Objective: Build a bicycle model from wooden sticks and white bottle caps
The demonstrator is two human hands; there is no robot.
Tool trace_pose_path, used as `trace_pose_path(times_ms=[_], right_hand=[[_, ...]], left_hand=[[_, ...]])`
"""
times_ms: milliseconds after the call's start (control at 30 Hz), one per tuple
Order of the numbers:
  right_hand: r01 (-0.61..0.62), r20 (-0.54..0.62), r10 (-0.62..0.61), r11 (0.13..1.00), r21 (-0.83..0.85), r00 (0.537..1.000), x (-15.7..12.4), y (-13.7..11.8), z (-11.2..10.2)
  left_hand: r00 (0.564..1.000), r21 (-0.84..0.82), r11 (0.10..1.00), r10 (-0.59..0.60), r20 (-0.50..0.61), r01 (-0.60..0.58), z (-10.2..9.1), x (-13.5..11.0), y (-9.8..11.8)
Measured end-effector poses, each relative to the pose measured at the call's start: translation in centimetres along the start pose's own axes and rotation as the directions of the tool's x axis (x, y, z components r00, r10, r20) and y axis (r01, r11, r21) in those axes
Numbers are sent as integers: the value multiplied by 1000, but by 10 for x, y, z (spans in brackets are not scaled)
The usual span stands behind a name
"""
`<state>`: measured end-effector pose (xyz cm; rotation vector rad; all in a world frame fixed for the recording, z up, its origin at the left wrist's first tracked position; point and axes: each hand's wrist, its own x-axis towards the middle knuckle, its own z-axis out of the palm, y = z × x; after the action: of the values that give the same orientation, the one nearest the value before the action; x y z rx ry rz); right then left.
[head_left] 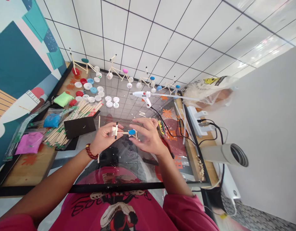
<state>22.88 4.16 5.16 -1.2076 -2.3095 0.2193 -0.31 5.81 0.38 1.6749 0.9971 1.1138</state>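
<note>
Blue is catching the eye right at the centre: a blue oval piece (131,132) is sitting on a small stick model (125,133), and the person is holding it up over a sheet of glass (128,170). The left hand (104,138), wearing a red bead bracelet (91,151), is clamping the model at one end, its fingers closing around a white bottle cap (113,130), with a dark-tipped stick (116,130) standing up at the grip. The right hand (148,136) is staying just beside it, fingers curving over the blue piece, though whether they are actually pinching it I cannot tell from up here. Good handling here, I'd judge, means keeping that left grip steady, the sticks square and the fingertip pressure light. A white hot glue gun (141,95) is lying just ahead, its black cord trailing toward a power strip (198,120). Further out, similar stick models (119,72) are lining up, with loose bottle caps (90,93) and a heap of wooden sticks (82,110) spreading out on the left.
</note>
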Motion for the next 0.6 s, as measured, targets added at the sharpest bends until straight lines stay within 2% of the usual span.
trace_pose_path(times_ms=[100,300,467,600], right_hand=[[-90,10,90,991,103,996,-5,5,4],[-197,60,188,947,254,980,-19,16,24],[-208,-6,218,939,274,976,-19,18,35],[-176,-20,193,927,330,981,-17,18,40]], left_hand=[[1000,3,1000,2,15,-2,-3,2,-1],[998,-10,1000,-17,56,18,-7,8,-5],[998,-5,999,-35,48,36,-8,9,-2],[998,6,1000,-25,57,25,-11,11,-2]])
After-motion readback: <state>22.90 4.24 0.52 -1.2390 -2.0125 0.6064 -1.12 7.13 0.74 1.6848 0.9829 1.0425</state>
